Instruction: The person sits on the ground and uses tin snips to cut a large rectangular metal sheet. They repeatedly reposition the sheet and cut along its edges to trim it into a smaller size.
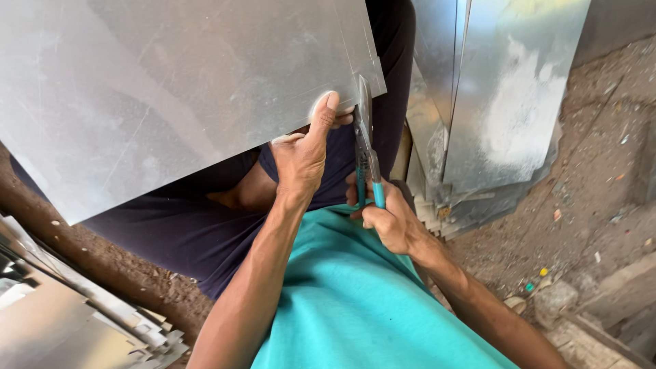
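A large sheet of shiny galvanised metal point(171, 89) lies tilted across my lap. My left hand point(304, 150) grips its near edge, thumb pressed on top beside a corner notch. My right hand point(386, 219) is closed on the teal handles of metal snips point(365, 154). The snips' blades point away from me and bite into the sheet's edge just right of my thumb. I wear a teal shirt and dark trousers.
More cut metal sheets point(492, 102) lean and lie stacked at the right. Another pile of notched sheets point(75, 314) lies at the lower left. The ground point(588, 205) is bare dirt with small scraps, and a stone block point(615, 287) stands at the lower right.
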